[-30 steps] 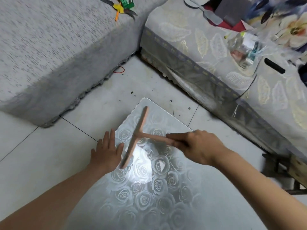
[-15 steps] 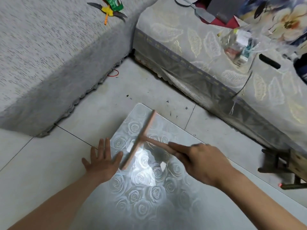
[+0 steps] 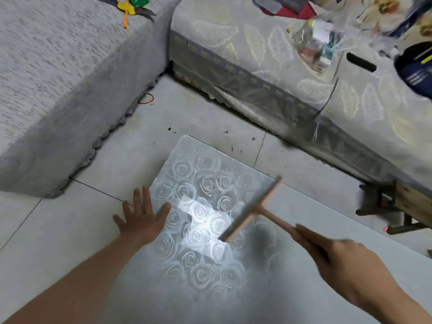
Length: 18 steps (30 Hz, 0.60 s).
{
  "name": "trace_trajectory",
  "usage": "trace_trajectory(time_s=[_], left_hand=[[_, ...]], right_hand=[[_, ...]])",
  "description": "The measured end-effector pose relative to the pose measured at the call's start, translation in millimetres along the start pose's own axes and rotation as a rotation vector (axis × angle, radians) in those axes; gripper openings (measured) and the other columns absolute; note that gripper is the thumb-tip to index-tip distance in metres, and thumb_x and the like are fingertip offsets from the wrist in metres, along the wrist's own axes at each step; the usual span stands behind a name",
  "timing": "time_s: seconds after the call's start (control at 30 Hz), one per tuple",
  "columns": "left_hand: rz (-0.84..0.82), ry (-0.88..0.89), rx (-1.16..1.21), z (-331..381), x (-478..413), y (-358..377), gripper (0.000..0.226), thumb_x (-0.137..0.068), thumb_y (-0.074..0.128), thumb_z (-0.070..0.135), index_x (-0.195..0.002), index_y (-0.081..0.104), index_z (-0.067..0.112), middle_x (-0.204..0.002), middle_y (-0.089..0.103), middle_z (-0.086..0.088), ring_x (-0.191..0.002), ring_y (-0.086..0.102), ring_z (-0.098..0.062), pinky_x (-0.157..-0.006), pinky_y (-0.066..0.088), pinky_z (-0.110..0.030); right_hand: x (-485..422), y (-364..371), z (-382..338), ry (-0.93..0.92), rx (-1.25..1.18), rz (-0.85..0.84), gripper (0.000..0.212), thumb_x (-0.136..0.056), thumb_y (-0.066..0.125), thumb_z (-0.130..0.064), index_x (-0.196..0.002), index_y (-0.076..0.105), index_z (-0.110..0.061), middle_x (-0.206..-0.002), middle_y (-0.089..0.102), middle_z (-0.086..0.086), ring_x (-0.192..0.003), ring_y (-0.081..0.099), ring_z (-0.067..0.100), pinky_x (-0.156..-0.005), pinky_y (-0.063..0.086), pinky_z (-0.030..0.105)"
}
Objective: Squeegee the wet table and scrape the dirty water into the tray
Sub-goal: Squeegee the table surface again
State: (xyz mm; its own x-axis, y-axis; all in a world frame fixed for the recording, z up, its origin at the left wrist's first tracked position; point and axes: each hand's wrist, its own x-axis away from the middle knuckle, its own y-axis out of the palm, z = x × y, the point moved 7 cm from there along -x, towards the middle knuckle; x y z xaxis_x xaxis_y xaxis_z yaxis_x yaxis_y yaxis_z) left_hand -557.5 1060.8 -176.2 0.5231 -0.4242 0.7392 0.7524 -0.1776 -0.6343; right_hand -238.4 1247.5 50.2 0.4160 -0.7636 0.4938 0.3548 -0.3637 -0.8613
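Fingers of the right hand [image 3: 348, 260] clamp the squeegee [image 3: 253, 208] handle, blade slanted across the rose-patterned table [image 3: 187, 169] toward its right edge. Left hand [image 3: 142, 217] lies flat, fingers spread, on the table's left edge. Nearby sofas hold pliers [image 3: 127, 8] and a clear bag [image 3: 315, 40] of small packets.

Bare forearms, no sleeves, unadorned hands [image 3: 142, 218]

I'm looking at a home — tiled floor [image 3: 187, 118], a grey sofa [image 3: 58, 78], and a cluttered bed [image 3: 268, 54] under patterned cloth.
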Motion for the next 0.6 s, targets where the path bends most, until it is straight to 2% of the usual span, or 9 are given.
trace_trajectory(time_s=[0.1, 0.2, 0.27, 0.3, 0.4, 0.47, 0.53, 0.6], left_hand=[[0.014, 0.001, -0.013, -1, 0, 0, 0.094, -0.065, -0.005, 0.081, -0.144, -0.029, 0.035, -0.157, -0.026, 0.007, -0.146, -0.013, -0.03, -0.114, -0.004, -0.058], [0.156, 0.054, -0.043, 5, 9, -7, 0.091, -0.076, -0.004, 0.077, -0.151, -0.014, 0.027, -0.16, -0.016, -0.004, -0.147, -0.008, -0.032, -0.114, 0.001, -0.061], [0.313, 0.183, -0.104, 21, 26, -15, 0.083, -0.091, 0.006, 0.066, -0.153, 0.01, 0.011, -0.159, 0.005, -0.017, -0.145, 0.01, -0.04, -0.11, 0.013, -0.066], [0.364, 0.272, -0.145, 31, 36, -16, 0.082, -0.091, 0.012, 0.06, -0.15, 0.022, 0.003, -0.156, 0.017, -0.023, -0.141, 0.021, -0.045, -0.106, 0.02, -0.068], [0.389, 0.519, -0.343, 64, 68, -2, 0.078, -0.093, 0.017, 0.05, -0.136, 0.043, -0.01, -0.144, 0.037, -0.031, -0.129, 0.041, -0.049, -0.094, 0.035, -0.069], [0.346, 0.621, -0.458, 77, 88, 13, 0.067, -0.086, 0.031, 0.036, -0.126, 0.053, -0.013, -0.14, 0.043, -0.03, -0.124, 0.047, -0.048, -0.09, 0.04, -0.067], [0.287, 0.696, -0.565, 92, 109, 34, 0.052, -0.077, 0.057, 0.026, -0.112, 0.063, -0.013, -0.13, 0.053, -0.03, -0.116, 0.056, -0.045, -0.084, 0.047, -0.063], [0.254, 0.735, -0.593, 101, 122, 47, 0.056, -0.05, 0.086, 0.012, -0.099, 0.069, -0.01, -0.119, 0.062, -0.028, -0.105, 0.064, -0.043, -0.078, 0.053, -0.057]], right_hand=[[-17, -13, -17, -0.051, 0.115, 0.082, 0.041, -0.094, 0.019, -0.064, -0.133, 0.028, -0.059, -0.098, 0.07, -0.006, -0.088, 0.065, 0.026, -0.065, 0.047, 0.034], [-5, 12, 7, 0.042, -0.011, -0.051, 0.042, -0.094, 0.02, -0.063, -0.133, 0.036, -0.056, -0.11, 0.069, -0.004, -0.099, 0.063, 0.029, -0.074, 0.049, 0.035], [19, 37, 28, 0.099, -0.106, -0.089, 0.046, -0.092, 0.018, -0.065, -0.135, 0.034, -0.057, -0.11, 0.069, -0.004, -0.1, 0.063, 0.028, -0.077, 0.05, 0.035], [37, 51, 39, 0.136, -0.143, -0.105, 0.05, -0.09, 0.016, -0.067, -0.135, 0.034, -0.057, -0.107, 0.07, -0.004, -0.099, 0.064, 0.026, -0.076, 0.05, 0.035], [77, 69, 71, 0.243, -0.215, -0.128, 0.06, -0.081, 0.01, -0.071, -0.134, 0.036, -0.058, -0.106, 0.07, -0.007, -0.099, 0.064, 0.022, -0.075, 0.051, 0.033], [93, 67, 83, 0.288, -0.18, -0.17, 0.055, -0.085, 0.012, -0.072, -0.133, 0.036, -0.059, -0.109, 0.069, -0.009, -0.1, 0.064, 0.02, -0.076, 0.051, 0.031], [101, 54, 90, 0.286, -0.123, -0.157, 0.05, -0.089, 0.015, -0.069, -0.132, 0.037, -0.058, -0.11, 0.068, -0.01, -0.099, 0.064, 0.02, -0.074, 0.051, 0.032], [88, 38, 84, 0.225, -0.1, -0.065, 0.048, -0.09, 0.017, -0.068, -0.13, 0.041, -0.056, -0.108, 0.069, -0.009, -0.096, 0.065, 0.024, -0.071, 0.05, 0.034]])
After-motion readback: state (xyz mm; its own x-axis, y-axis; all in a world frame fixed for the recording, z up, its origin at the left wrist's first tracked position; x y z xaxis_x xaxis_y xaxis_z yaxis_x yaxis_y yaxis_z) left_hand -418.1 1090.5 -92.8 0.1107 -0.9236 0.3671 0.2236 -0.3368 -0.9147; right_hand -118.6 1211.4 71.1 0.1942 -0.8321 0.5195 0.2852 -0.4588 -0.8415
